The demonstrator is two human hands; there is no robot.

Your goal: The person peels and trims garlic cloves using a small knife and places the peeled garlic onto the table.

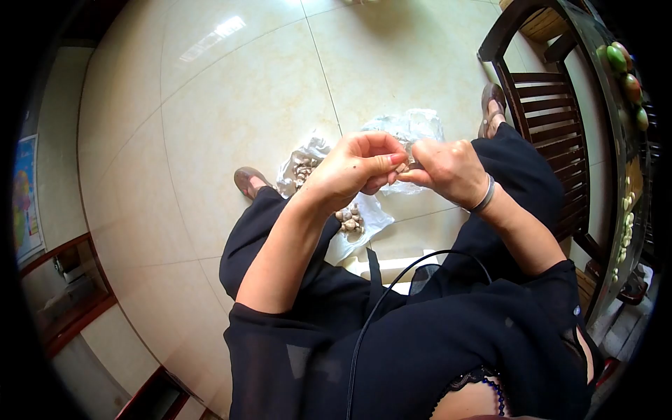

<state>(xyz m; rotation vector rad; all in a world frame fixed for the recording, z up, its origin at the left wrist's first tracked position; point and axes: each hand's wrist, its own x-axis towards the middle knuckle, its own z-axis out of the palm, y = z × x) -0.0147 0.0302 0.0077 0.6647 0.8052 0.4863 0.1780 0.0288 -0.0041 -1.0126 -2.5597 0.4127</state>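
Note:
My left hand point(357, 168) and my right hand point(448, 171) meet in front of me, above the floor. Between their fingertips is a small pale brown piece point(401, 168), which looks like a garlic clove. Thumb and fingers of my left hand pinch it from one side, and the closed fingers of my right hand touch it from the other. Beneath my left hand and forearm, garlic cloves point(303, 169) lie in a white plastic bag point(285, 183). More garlic point(350, 218) rests on white plastic point(378, 218) nearer my lap.
Another crumpled plastic bag point(420, 124) lies behind my hands. A dark wooden chair point(549, 105) stands at the right, beside a table with mangoes point(617, 59) and pale cloves point(625, 227). A black cord point(378, 308) runs across my lap.

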